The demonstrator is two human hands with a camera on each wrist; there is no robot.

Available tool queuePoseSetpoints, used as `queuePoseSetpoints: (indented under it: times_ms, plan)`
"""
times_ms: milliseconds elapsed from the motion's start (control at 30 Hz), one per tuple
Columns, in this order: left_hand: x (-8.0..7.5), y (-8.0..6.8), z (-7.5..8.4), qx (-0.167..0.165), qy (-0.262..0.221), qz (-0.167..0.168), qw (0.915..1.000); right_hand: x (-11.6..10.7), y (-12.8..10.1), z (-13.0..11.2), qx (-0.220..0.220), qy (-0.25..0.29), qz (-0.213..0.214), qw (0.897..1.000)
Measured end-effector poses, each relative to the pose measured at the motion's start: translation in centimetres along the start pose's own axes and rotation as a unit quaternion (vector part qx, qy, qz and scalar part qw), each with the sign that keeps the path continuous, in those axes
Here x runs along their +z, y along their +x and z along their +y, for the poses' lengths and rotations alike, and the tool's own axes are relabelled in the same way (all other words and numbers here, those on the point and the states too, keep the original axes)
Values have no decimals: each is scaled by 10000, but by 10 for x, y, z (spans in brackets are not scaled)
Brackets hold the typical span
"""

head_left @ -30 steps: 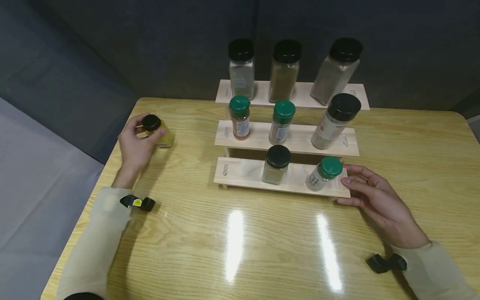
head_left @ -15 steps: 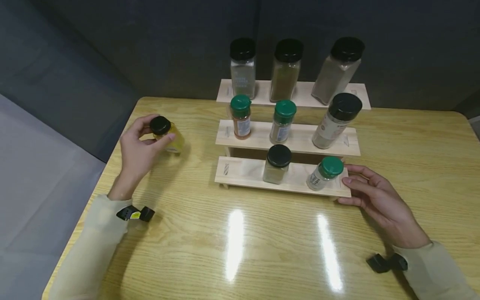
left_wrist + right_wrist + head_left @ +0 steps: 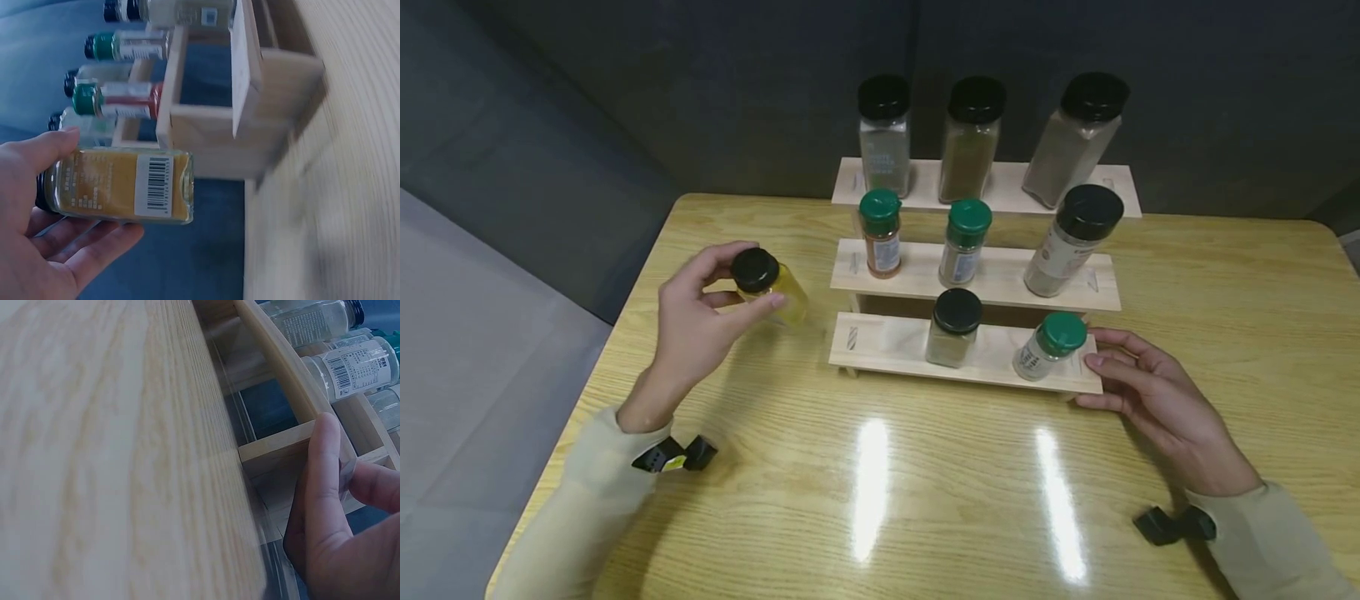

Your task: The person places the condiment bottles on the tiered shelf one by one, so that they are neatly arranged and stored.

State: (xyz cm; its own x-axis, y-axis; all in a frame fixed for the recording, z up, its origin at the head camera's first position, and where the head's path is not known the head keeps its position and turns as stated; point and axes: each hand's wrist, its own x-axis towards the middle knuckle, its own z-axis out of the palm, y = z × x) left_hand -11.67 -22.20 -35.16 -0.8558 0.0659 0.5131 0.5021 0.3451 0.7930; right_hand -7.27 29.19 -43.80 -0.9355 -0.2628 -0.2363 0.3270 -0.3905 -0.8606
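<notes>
In the head view my left hand [image 3: 696,325] pinches a square glass spice jar [image 3: 794,298] of yellow powder with a black lid. It is tilted above the table, left of the three-step wooden spice rack [image 3: 887,337]. The left wrist view shows a barcode label on the jar [image 3: 106,181], between thumb and fingers. At the rack's right end, my right hand [image 3: 1172,417] grips the lowest step between thumb and fingers. On that step stand a black-lidded jar [image 3: 951,343] and a green-lidded jar [image 3: 1036,358]; its left part bears no jar.
Two green-capped jars [image 3: 883,254] and a larger black-capped jar [image 3: 1060,260] occupy the middle step. Three tall black-lidded jars [image 3: 967,158] stand on the top step. A dark cloth [image 3: 737,100] hangs behind the wooden table [image 3: 955,500].
My left hand has carried the yellow jar rightward and nearer to me, from the table's far left toward the rack. The right hand and the rack stay put.
</notes>
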Motion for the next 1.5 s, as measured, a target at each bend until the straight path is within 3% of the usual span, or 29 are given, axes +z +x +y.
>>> queuePoseSetpoints:
  times_ms: [300, 867, 1500]
  plan:
    - [16, -5, 15, 289, -67, -398, 9988, 0, 1, 1, -49, -13, -58, 10000]
    - [53, -7, 22, 663, -337, -967, 9925, 2, -1, -1, 49, 90, 63, 9999]
    - [78, -10, 20, 351, -325, -1305, 9903, 2, -1, 0, 22, 163, 28, 9999]
